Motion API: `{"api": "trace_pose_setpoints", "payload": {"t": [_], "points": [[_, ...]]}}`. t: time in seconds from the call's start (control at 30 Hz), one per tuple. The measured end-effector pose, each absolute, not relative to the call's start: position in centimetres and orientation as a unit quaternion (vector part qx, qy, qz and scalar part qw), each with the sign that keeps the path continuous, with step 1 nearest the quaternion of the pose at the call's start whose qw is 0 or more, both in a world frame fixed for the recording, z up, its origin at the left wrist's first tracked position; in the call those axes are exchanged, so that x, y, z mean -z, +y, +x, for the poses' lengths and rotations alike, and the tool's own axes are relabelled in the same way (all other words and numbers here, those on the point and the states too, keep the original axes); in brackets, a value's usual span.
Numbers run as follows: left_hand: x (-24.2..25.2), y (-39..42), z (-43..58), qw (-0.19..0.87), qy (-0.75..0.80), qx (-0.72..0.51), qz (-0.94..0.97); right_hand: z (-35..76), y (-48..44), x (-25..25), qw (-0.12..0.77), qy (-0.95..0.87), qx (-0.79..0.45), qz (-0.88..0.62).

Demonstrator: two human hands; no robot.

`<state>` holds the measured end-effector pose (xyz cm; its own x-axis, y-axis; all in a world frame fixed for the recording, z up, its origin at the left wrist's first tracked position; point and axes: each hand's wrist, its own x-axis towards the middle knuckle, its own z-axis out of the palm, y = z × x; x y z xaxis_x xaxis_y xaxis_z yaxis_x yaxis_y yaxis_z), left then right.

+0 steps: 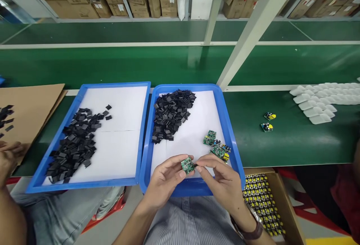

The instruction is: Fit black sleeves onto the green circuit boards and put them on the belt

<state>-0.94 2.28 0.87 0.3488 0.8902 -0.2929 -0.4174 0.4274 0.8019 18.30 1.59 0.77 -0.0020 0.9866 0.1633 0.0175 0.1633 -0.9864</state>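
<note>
**Holding green board in left, pinching dark bit in right**

Head view:
- Gripping a green circuit board (187,165) by its edges between thumb and fingers of left hand (165,179), small components facing up. Held over the near part of the right tray (232,140), between both hands.
- Pinching a small dark bit (195,165) between thumb and index finger of right hand (221,177), at the board's right edge. Mostly covered by fingertips; can't tell if seated in the board or just beside it. Wearing a wristwatch (255,224) on that wrist.
- In same tray, on white paper (202,106): a heap of black pieces (171,115) at far left, plus a loose cluster of boards (218,149) at right, just beyond right hand, some with yellow parts.
- Just left, a second blue tray (143,132) with another black heap (75,143) along its left side.
- Out right on the green bench (247,147): two yellow-topped boards (268,121) near each other, then overlapping white trays (317,104) farther right.
- Below bench at right: an open carton (289,200) with rows of yellow-topped units (263,203).
- At far left: a co-worker's hand (8,158) by a cardboard sheet (36,102) with more black bits (7,119) on top.
</note>
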Motion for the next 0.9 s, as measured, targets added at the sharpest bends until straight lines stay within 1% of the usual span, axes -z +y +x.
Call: {"api": "trace_pose_setpoints", "payload": {"t": [0.17,0.3,0.4,0.73,0.9], "points": [[-0.4,2.3,-1.2,0.730,0.388,-0.455,0.330,17.9,1.2,-1.0,0.549,-0.557,-0.412,-0.467],[0.1,2.3,-1.5,0.759,0.369,-0.410,0.345,17.5,1.0,-1.3,0.534,-0.588,-0.391,-0.464],[0.1,2.2,-1.6,0.765,0.362,-0.398,0.354,17.4,1.0,-1.3,0.517,-0.602,-0.390,-0.467],[-0.4,2.2,-2.0,0.695,0.385,-0.415,0.443,17.7,1.0,-1.5,0.466,-0.626,-0.401,-0.480],[-0.5,2.1,-2.1,0.642,0.399,-0.417,0.505,17.5,0.8,-1.0,0.459,-0.626,-0.377,-0.506]]}}
